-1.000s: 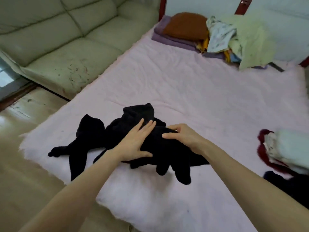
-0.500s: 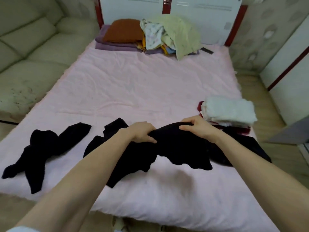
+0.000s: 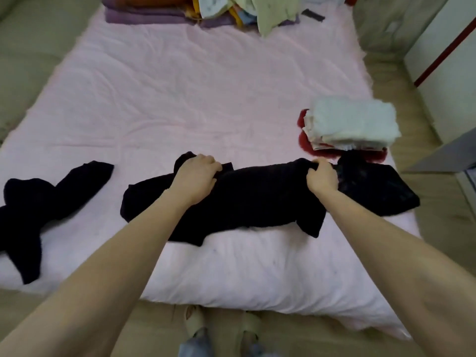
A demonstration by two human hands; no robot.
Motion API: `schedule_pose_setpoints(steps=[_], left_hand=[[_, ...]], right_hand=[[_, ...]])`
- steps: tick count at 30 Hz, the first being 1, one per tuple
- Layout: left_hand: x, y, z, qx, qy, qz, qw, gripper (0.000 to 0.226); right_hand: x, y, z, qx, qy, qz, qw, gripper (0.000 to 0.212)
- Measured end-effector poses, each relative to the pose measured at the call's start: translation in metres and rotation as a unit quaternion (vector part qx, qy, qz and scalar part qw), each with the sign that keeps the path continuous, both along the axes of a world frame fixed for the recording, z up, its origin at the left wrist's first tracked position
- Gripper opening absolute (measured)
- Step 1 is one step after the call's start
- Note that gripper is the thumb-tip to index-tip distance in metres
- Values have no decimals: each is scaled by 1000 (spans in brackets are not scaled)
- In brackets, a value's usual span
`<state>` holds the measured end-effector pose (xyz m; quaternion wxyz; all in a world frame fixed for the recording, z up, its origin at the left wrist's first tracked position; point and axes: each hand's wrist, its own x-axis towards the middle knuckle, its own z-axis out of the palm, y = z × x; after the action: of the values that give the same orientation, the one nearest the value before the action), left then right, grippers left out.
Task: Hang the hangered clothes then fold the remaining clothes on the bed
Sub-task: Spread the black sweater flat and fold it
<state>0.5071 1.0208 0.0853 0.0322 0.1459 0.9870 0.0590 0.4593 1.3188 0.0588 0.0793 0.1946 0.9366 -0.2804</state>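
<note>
Colours noted: plain fabrics, no clear patterns.
Bed (image 3: 206, 86) cover pale pink; garment (image 3: 257, 199) in hand black; second garment (image 3: 38, 199) black; folded stack (image 3: 350, 124) white over dark red; far pile (image 3: 270, 14) pale yellow-green, purple, orange.

We see matt black knit cloth in the garment (image 3: 257, 199), a soft, wrinkled pink cloth cover on the bed (image 3: 206, 94), and fluffy white fabric in the folded stack (image 3: 353, 122) at its right edge.
</note>
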Motion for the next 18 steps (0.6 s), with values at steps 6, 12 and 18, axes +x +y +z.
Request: schedule_pose_setpoints(steps=[6, 12, 18], left_hand=[[87, -18, -142, -50, -58, -67, 995, 23], [127, -46, -247, -203, -159, 27, 966, 66], [83, -79, -295, -200, -154, 107, 962, 84]], right_hand=[[59, -52, -119, 186, 64, 398, 896, 44], [86, -78, -218, 338, -96, 537, 767, 72], [55, -73, -267, 402, 6, 519, 754, 72]])
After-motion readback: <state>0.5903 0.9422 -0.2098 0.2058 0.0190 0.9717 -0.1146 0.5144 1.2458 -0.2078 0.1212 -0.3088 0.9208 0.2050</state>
